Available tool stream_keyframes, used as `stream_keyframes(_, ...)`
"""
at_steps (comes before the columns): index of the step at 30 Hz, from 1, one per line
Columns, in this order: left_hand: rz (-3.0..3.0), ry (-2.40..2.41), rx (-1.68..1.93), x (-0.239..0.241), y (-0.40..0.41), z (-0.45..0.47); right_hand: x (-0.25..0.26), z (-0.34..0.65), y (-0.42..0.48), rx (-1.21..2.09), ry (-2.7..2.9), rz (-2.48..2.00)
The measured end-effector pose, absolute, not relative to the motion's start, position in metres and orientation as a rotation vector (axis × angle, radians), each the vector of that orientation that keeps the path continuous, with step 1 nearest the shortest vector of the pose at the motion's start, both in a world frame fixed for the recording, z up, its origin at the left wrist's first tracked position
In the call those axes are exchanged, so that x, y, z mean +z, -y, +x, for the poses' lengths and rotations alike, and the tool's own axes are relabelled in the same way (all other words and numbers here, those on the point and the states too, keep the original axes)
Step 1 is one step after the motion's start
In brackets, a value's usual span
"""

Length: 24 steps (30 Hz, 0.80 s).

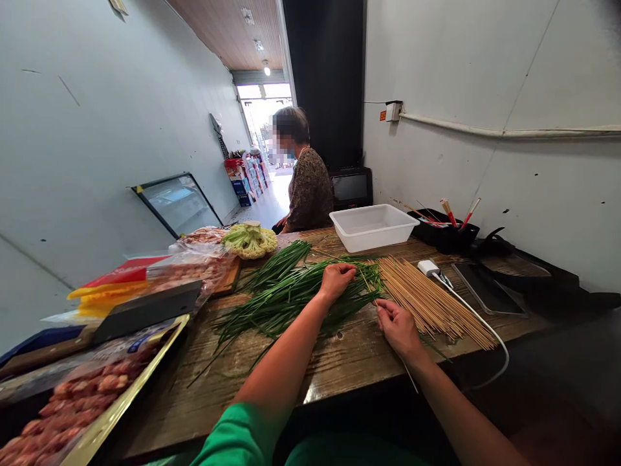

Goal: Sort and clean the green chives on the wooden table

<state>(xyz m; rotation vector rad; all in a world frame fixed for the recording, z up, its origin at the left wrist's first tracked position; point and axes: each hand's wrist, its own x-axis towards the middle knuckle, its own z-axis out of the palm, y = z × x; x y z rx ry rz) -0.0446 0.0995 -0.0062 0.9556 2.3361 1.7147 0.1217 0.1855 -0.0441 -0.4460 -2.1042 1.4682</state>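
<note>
Long green chives (pixel 286 299) lie in a loose heap across the middle of the wooden table (pixel 310 362). Over the heap's right end, my left hand (pixel 336 283) is closed in a pinch at the chives, though its fingertips partly hide what lies between them. My right hand (pixel 398 329), lower and to the right, grips a thin bamboo skewer (pixel 412 379). One end of the skewer slants up toward my left hand; the other sticks out below my right wrist. Beside it, many bamboo skewers (pixel 431 301) are spread side by side.
A white plastic tub (pixel 373 228) stands behind the skewers. Rightward are a charger (pixel 429 268) with cable, a phone (pixel 488 289) and a black holder (pixel 444 230). Leftward are a cauliflower (pixel 250 241), a cleaver (pixel 145 310) and packaged meat (pixel 92 391). A person (pixel 310 181) sits beyond the table.
</note>
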Motion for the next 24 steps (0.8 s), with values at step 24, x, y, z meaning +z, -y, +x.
stream_keyframes(24,1.543,-1.976,0.926,0.026,-0.073,-0.038,-0.038,0.123,-0.183,1.483,2.065,-0.484)
